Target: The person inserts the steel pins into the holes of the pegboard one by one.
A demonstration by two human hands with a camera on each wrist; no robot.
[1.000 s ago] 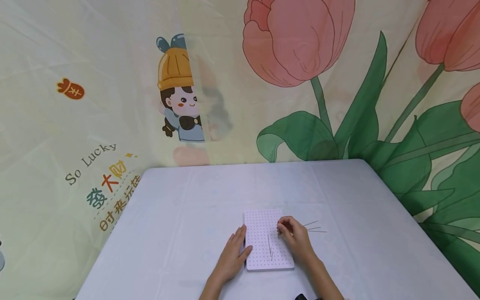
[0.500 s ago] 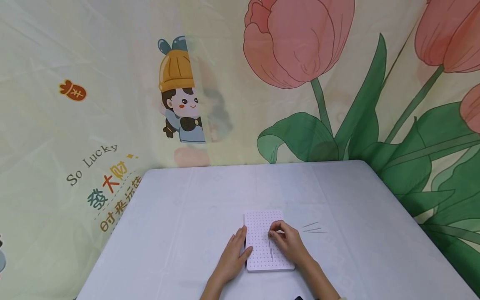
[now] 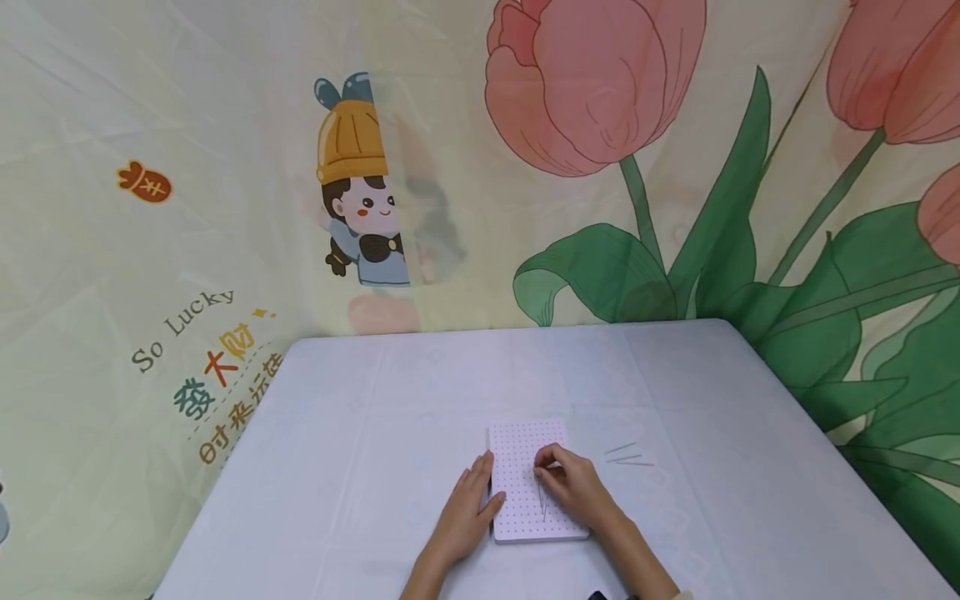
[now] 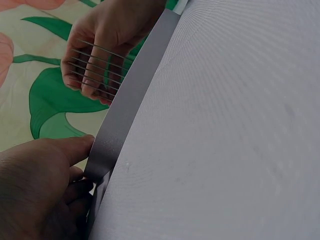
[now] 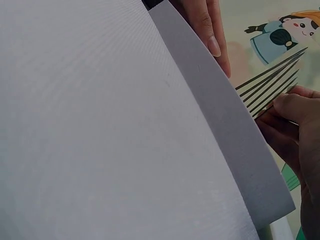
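A white pegboard, dotted with small holes, lies on the table. Thin metal rods stand up from it in a row, seen side-on in both wrist views. My right hand is over the board's right half, thumb and forefinger pinching the top part of one rod at the near end of the row in the right wrist view. My left hand lies along the board's left edge, fingers straight, the thumb resting at its rim. The lower ends of the rods are hidden by the board's edge in the left wrist view.
Three loose metal rods lie on the white tablecloth right of the board. A small black object shows at the bottom edge, beside the right forearm. A printed curtain with tulips hangs behind the table.
My right hand has moved left from the board's right edge to over its middle, beside the standing rods, and settled there. The left hand stays in place.
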